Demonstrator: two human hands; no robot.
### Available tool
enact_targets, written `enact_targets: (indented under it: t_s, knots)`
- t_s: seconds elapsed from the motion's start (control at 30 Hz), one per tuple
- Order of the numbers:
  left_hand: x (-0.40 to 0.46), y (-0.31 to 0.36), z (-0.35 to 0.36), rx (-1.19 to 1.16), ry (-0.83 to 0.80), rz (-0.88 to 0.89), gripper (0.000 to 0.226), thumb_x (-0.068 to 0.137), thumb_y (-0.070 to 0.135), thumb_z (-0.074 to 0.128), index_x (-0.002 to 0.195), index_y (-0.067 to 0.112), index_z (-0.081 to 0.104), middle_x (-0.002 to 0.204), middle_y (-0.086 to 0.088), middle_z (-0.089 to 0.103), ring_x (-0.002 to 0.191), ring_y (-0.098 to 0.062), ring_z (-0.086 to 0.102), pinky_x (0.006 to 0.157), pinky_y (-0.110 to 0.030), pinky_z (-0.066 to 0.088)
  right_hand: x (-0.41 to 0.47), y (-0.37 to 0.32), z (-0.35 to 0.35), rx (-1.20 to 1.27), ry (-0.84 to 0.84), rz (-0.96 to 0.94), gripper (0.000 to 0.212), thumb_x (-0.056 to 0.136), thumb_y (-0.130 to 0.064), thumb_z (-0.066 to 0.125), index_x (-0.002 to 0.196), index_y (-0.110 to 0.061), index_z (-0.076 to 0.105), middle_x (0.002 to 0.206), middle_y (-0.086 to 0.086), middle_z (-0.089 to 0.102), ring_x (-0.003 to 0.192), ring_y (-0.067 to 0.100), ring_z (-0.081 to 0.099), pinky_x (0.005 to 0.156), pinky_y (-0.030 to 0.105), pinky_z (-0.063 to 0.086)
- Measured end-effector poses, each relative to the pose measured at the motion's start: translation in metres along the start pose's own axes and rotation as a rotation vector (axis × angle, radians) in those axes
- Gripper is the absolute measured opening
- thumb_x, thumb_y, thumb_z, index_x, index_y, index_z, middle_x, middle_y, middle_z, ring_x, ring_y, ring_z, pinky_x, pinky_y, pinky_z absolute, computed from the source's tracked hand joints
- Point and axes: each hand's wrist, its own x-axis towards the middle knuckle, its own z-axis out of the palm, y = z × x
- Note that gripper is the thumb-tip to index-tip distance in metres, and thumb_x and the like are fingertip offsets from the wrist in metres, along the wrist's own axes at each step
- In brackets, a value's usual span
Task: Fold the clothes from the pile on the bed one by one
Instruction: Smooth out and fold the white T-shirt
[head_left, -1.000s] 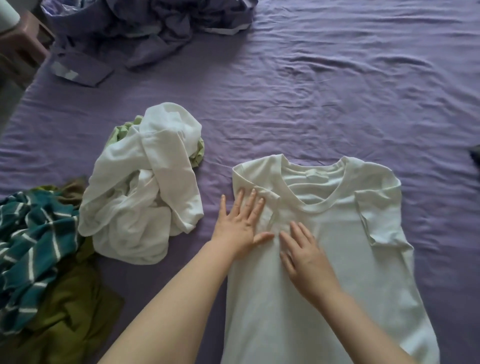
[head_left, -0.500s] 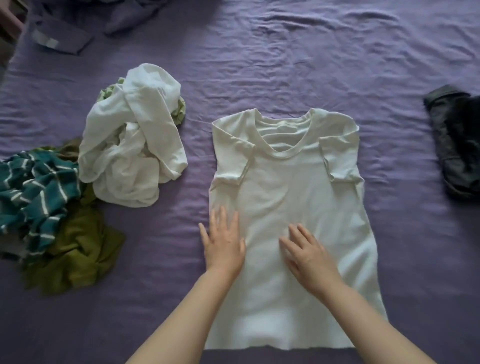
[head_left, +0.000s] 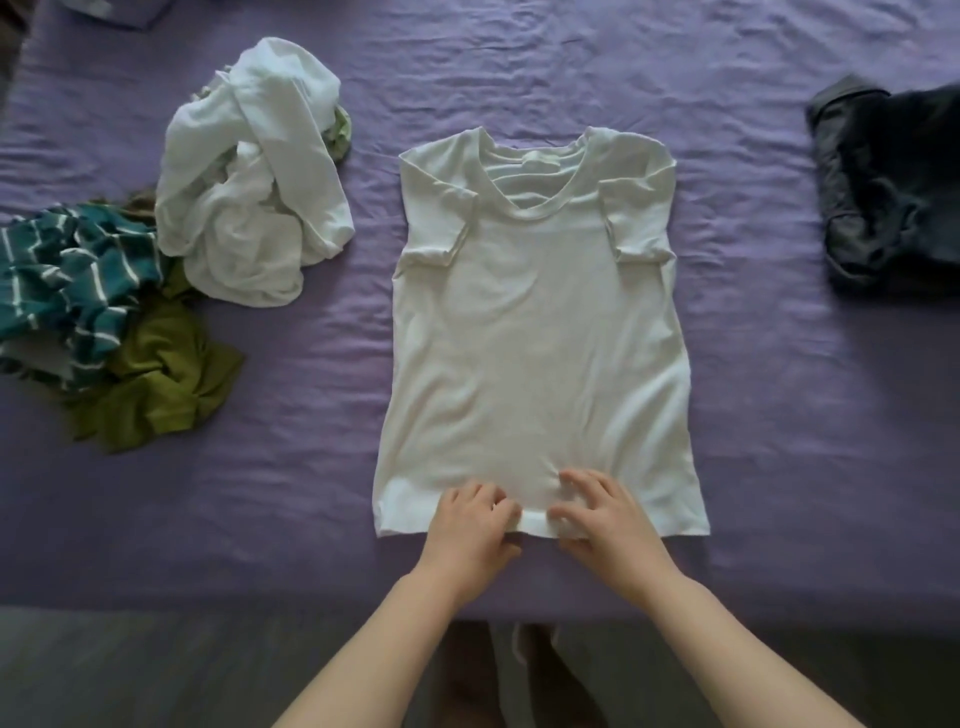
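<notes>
White T-shirt (head_left: 535, 338) lies flat, its hem pinched in left hand (head_left: 470, 525) and right hand (head_left: 605, 514) grips.

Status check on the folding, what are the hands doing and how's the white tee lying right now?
Left hand and right hand both pinching the white T-shirt at its bottom hem. Shirt flat, sleeves tucked in. Unfolded pile off to the left, nothing in the way.

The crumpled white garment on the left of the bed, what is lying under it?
A pale green cloth peeks out from under the crumpled white garment at its far right edge. Most of it is covered, so its type cannot be told. Whether anything else lies below is hidden.
</notes>
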Motion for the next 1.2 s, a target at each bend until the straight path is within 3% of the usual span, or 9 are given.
enact_targets:
  t_s: [0.2,0.3,0.4,0.57,0.67,0.73,0.9,1.03,1.2]
  knots:
    - [0.017,0.002,-0.003,0.026,-0.027,-0.074,0.014,0.059,0.022,0.073,0.069,0.018,0.066,0.071,-0.001,0.06,0.066,-0.026,0.059,0.053,-0.032,0.043,-0.005,-0.006,0.005,-0.103,0.016,0.058,0.044,0.042,-0.02,0.088,0.08,-0.022,0.064,0.086,0.0,0.059,0.081,0.023,0.052,0.06,0.03,0.045]
    - [0.03,0.001,-0.015,-0.131,-0.058,-0.188,0.017,0.088,0.021,0.054,0.099,0.016,0.066,0.102,-0.007,0.065,0.098,-0.029,0.057,0.077,-0.036,0.043,0.004,-0.005,0.002,-0.129,0.018,0.05,0.028,0.052,-0.016,0.084,0.072,-0.018,0.065,0.076,0.003,0.06,0.069,0.028,0.058,0.055,0.03,0.041]
    - [0.043,-0.009,-0.027,-0.292,-0.182,-0.323,0.019,0.096,0.025,0.046,0.11,0.019,0.058,0.116,-0.006,0.062,0.108,-0.028,0.054,0.083,-0.034,0.041,0.02,-0.001,-0.013,-0.068,-0.015,0.131,0.007,0.085,-0.017,0.061,0.091,-0.014,0.063,0.086,0.006,0.063,0.081,0.032,0.058,0.066,0.036,0.04]
    - [0.068,-0.019,-0.056,-0.318,-0.223,-0.325,0.026,0.1,0.04,0.038,0.108,0.019,0.052,0.111,-0.005,0.061,0.098,-0.025,0.055,0.076,-0.034,0.038,0.047,0.008,-0.036,0.04,-0.016,0.236,0.025,0.1,-0.029,0.037,0.118,-0.019,0.049,0.112,0.004,0.059,0.1,0.033,0.056,0.076,0.039,0.044]
    - [0.085,-0.024,-0.082,-0.308,-0.198,-0.282,0.042,0.086,0.058,0.056,0.105,0.021,0.054,0.1,0.002,0.062,0.09,-0.019,0.056,0.073,-0.034,0.039,0.071,0.014,-0.057,0.053,-0.071,0.269,0.038,0.094,-0.048,0.044,0.12,-0.021,0.047,0.114,-0.003,0.055,0.104,0.023,0.055,0.076,0.036,0.043]
    - [0.098,-0.035,-0.096,-0.379,-0.196,-0.294,0.037,0.08,0.047,0.07,0.104,0.023,0.054,0.099,0.001,0.062,0.086,-0.018,0.056,0.071,-0.031,0.041,0.088,0.018,-0.074,0.026,-0.107,0.236,0.047,0.088,-0.05,0.056,0.123,-0.02,0.046,0.116,-0.005,0.055,0.104,0.021,0.055,0.074,0.032,0.038]
    - [0.127,-0.074,-0.128,-0.473,-0.121,-0.303,0.01,0.084,0.019,0.068,0.092,0.019,0.062,0.083,0.004,0.059,0.074,-0.016,0.058,0.064,-0.026,0.048,0.13,0.037,-0.105,0.196,0.017,0.247,0.021,0.085,-0.018,0.064,0.106,-0.017,0.061,0.096,-0.005,0.059,0.088,0.018,0.058,0.069,0.024,0.037]
    - [0.152,-0.102,-0.158,-0.667,-0.063,-0.331,0.005,0.085,0.015,0.068,0.089,0.012,0.069,0.072,0.006,0.061,0.066,-0.007,0.055,0.061,-0.018,0.045,0.165,0.045,-0.135,0.54,0.089,0.407,0.005,0.085,-0.017,0.068,0.09,-0.016,0.07,0.079,-0.006,0.065,0.069,-0.004,0.055,0.064,0.007,0.038]
    - [0.192,-0.115,-0.19,-0.865,0.093,-0.394,0.009,0.084,0.023,0.072,0.077,0.018,0.067,0.061,0.012,0.057,0.05,0.005,0.047,0.05,-0.012,0.036,0.218,0.055,-0.158,0.673,0.186,0.487,0.006,0.085,-0.019,0.069,0.091,-0.017,0.07,0.085,0.006,0.067,0.074,0.011,0.057,0.064,0.013,0.041]
